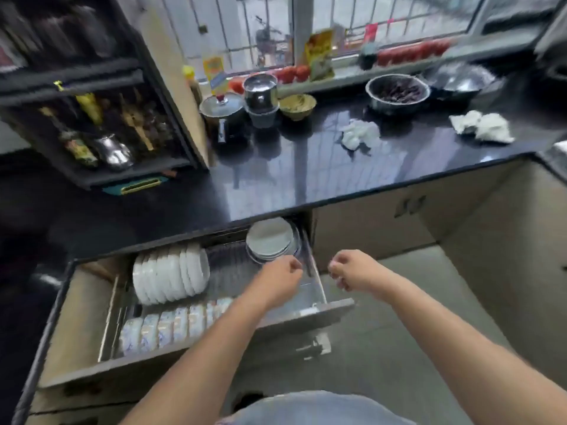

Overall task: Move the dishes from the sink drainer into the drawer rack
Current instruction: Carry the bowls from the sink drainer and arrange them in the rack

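Bare fingers curl loosely inward on both hands, and no dish sits in either; blur hides whether the fingertips meet. The left hand [280, 276] hovers over the right end of the pulled-out grey drawer rack [196, 357], just in front of a stack of pale flat plates [270, 240] that lies at the rack's back right corner, partly under the counter edge. The right hand [349, 271] hangs just beyond the rack's right side wall, above the grey floor [399, 348], near the left hand but apart from it.

Inside the rack, to the left of the left hand, a row of white bowls standing on edge [170, 277] fills the rear section. A row of blue-patterned white dishes on edge [171, 326] runs along the front section, its right end hidden by the left forearm.

Above the rack spans a glossy black stone countertop [291, 179]. On it, behind the rack, stand a lidded steel pot [222, 115], a steel mixing bowl with dark contents [397, 93] and two crumpled white cloths [481, 127].
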